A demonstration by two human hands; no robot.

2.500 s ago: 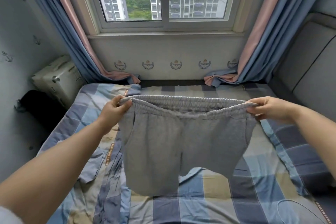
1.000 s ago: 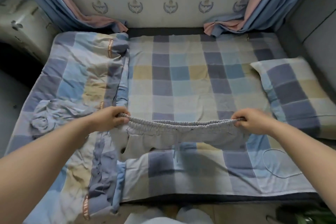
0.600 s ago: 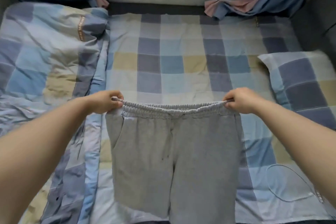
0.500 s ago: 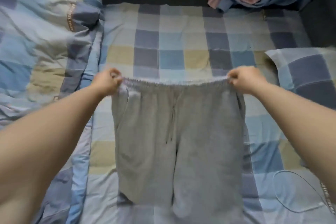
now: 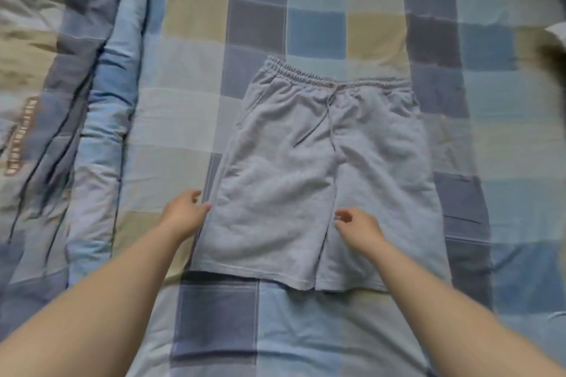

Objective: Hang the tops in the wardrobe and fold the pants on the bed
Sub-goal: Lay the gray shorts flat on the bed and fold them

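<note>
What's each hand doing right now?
Left hand: open, holding nothing, at the edge of the grey shorts.
Right hand: open, loosely curled, holding nothing, over the shorts.

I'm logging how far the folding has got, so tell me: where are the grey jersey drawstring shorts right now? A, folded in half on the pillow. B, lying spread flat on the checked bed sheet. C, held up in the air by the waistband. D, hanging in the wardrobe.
B: the grey jersey drawstring shorts lie flat and unfolded on the checked bed sheet, with neither hand gripping them.
</note>
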